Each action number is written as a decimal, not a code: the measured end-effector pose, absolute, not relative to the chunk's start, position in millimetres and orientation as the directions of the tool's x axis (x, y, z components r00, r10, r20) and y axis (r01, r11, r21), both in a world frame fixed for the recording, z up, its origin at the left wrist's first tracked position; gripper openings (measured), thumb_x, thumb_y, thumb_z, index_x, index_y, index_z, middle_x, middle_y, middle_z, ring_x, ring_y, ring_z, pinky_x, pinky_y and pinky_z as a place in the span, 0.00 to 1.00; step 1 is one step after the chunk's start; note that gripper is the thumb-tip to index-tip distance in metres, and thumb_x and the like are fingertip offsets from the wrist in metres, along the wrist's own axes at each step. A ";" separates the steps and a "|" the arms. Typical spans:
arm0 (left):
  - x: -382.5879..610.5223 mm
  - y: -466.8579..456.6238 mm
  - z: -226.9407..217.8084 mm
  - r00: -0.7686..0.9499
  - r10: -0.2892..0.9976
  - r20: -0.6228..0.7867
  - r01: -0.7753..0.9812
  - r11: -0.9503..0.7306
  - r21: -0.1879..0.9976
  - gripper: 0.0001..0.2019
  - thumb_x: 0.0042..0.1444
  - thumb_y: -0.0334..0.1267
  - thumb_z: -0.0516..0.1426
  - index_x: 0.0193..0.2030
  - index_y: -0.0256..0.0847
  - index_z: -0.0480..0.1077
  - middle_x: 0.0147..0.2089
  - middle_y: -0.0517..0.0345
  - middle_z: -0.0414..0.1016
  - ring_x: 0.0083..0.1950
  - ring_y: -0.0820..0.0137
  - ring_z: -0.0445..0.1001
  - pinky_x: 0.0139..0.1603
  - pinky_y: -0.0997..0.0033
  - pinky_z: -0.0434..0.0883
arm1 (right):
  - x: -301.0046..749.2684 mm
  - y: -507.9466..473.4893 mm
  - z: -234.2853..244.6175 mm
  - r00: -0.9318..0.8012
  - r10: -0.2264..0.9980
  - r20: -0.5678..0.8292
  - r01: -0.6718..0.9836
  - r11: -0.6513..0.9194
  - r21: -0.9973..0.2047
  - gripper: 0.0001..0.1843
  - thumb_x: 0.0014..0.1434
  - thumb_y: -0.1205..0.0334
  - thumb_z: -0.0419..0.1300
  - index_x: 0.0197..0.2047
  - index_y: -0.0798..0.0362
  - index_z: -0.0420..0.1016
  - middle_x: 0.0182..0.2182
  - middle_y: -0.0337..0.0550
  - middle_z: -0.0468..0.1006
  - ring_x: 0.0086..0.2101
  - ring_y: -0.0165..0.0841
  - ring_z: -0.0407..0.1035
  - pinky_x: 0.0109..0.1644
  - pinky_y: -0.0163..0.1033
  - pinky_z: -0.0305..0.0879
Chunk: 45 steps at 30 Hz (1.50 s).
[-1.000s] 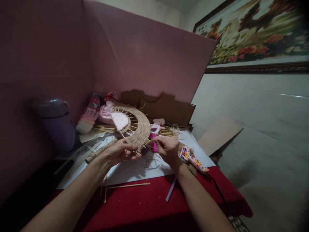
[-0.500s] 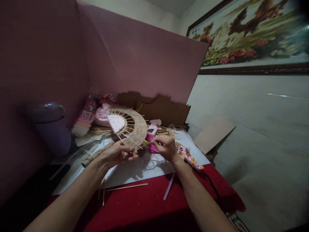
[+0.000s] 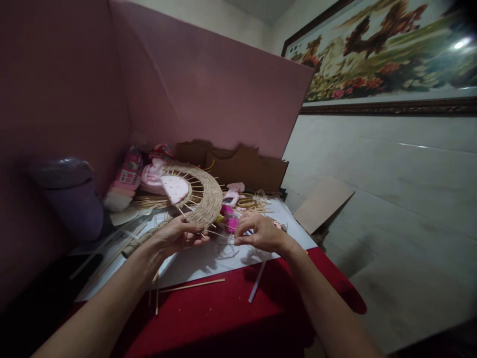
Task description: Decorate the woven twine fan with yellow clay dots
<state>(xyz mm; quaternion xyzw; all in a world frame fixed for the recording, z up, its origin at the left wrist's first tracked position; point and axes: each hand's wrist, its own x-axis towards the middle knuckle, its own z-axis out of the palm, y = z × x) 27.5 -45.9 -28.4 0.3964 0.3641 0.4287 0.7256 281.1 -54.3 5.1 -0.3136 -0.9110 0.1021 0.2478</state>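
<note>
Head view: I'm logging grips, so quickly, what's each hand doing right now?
Left hand: closed on the lower end of the twine-woven arc.
Right hand: half-curled; whether it pinches a thin strand cannot be told.

Room above red cloth (image 3: 201, 311), woven arch (image 3: 209, 199) and cardboard (image 3: 248, 169) blocking beyond

I sit in dim, cool light, a hard white glare spot burning on the shiny, dark-framed painting of horses (image 3: 376, 54). My right fingers (image 3: 249, 223) shade the white paper sheet (image 3: 197, 268), and deep shadow swallows the red cloth-covered tabletop's (image 3: 208, 308) near edge. Wide-angle distortion stretches the borders, softening the purple cylindrical bin (image 3: 74, 209).
</note>
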 end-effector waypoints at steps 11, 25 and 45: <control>26.9 -46.1 -25.7 0.355 0.914 -0.195 -0.283 0.303 0.910 0.22 0.41 0.23 0.64 0.45 0.36 0.67 0.33 0.50 0.78 0.31 0.63 0.79 0.33 0.66 0.76 | 268.0 -119.1 1.9 -0.819 0.437 0.373 0.441 0.894 -0.080 0.02 0.52 0.61 0.65 0.31 0.49 0.78 0.35 0.39 0.80 0.40 0.33 0.69 0.44 0.41 0.63; 27.6 -47.1 -25.1 0.334 0.921 -0.199 -0.320 0.309 0.896 0.23 0.40 0.20 0.62 0.45 0.37 0.67 0.33 0.53 0.78 0.30 0.66 0.78 0.36 0.62 0.77 | 287.6 -47.7 -12.9 -0.198 0.974 0.109 0.980 0.194 0.044 0.09 0.55 0.64 0.55 0.37 0.51 0.77 0.39 0.47 0.79 0.42 0.39 0.71 0.42 0.38 0.61; 25.1 -46.0 -26.7 0.379 0.904 -0.195 -0.279 0.313 0.908 0.23 0.42 0.22 0.62 0.47 0.36 0.65 0.35 0.49 0.79 0.31 0.62 0.79 0.29 0.70 0.76 | 294.8 -40.6 3.2 -0.230 0.967 -0.110 0.973 0.226 -0.049 0.21 0.56 0.62 0.54 0.53 0.55 0.64 0.46 0.53 0.75 0.45 0.41 0.70 0.40 0.37 0.62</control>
